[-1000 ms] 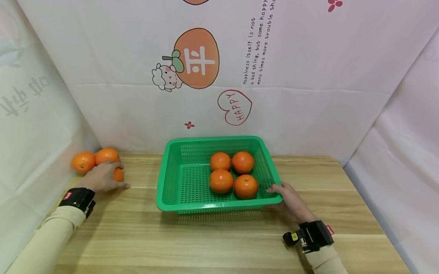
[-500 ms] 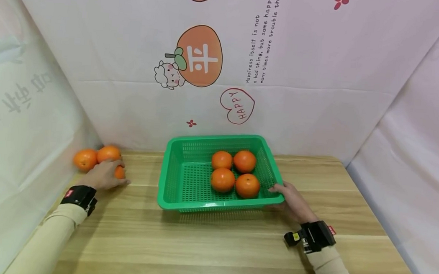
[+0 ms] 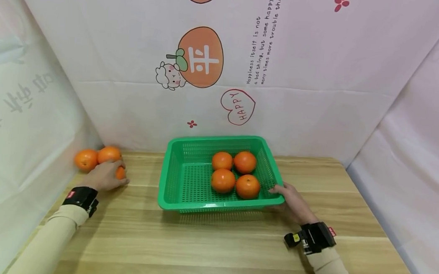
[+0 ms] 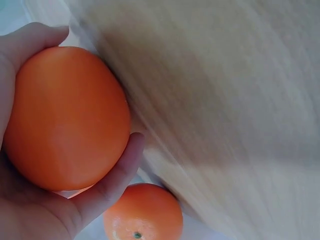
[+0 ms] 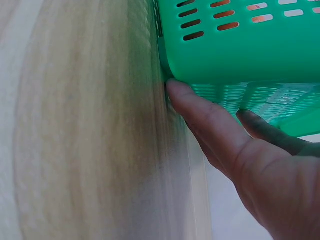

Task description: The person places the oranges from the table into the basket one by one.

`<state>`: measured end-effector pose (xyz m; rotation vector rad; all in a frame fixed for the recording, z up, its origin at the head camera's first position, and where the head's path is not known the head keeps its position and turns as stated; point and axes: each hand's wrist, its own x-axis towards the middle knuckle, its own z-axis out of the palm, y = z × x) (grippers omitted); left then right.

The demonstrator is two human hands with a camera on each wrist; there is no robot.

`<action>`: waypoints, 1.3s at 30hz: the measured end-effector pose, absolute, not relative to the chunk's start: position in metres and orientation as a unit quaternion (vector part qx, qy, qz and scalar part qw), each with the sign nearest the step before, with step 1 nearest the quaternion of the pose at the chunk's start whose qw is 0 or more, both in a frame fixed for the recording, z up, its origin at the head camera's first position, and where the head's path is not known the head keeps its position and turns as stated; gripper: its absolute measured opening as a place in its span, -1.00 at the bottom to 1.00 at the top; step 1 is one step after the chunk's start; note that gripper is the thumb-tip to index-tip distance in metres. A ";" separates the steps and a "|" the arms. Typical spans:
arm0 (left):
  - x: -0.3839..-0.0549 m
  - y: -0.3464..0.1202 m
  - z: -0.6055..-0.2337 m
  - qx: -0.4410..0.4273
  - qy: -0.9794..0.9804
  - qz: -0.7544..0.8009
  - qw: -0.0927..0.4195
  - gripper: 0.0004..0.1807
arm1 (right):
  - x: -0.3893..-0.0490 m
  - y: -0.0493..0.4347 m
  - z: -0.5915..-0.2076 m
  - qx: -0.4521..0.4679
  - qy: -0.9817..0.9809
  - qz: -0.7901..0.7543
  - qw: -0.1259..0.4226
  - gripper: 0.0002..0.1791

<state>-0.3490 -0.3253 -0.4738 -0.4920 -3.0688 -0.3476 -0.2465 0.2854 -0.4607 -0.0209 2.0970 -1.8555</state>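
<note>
At the far left of the table, my left hand (image 3: pixel 105 177) curls its thumb and fingers around an orange (image 4: pixel 70 120); in the head view only part of that fruit shows past the fingers. Two more oranges, one at the left (image 3: pixel 86 160) and one behind the hand (image 3: pixel 110 153), lie close by. My right hand (image 3: pixel 295 203) grips the front right corner of a green plastic basket (image 3: pixel 215 205), thumb over the rim. In the right wrist view, its fingers (image 5: pixel 210 120) touch the basket's lower edge. Several oranges (image 3: pixel 223 180) sit together in the basket's right half.
Everything stands on a wooden table (image 3: pixel 205 253). A white printed cloth (image 3: pixel 300 116) hangs behind the table, and more white cloth rises at the left and right sides. The basket stands near the table's back edge.
The head view has shifted slightly. My left fingers have drawn in a little around the orange; my right hand and the basket stay in place.
</note>
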 end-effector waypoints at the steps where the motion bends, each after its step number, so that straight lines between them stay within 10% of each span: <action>1: -0.350 -0.325 -0.474 -0.159 -0.981 -0.112 0.010 -0.41 | -0.246 0.286 -0.460 -0.007 0.738 -0.653 0.170 -0.26; 39: -0.347 -0.278 -0.427 -0.221 -0.965 -0.136 0.041 -0.52 | -0.246 0.285 -0.462 -0.007 0.741 -0.650 0.169 -0.26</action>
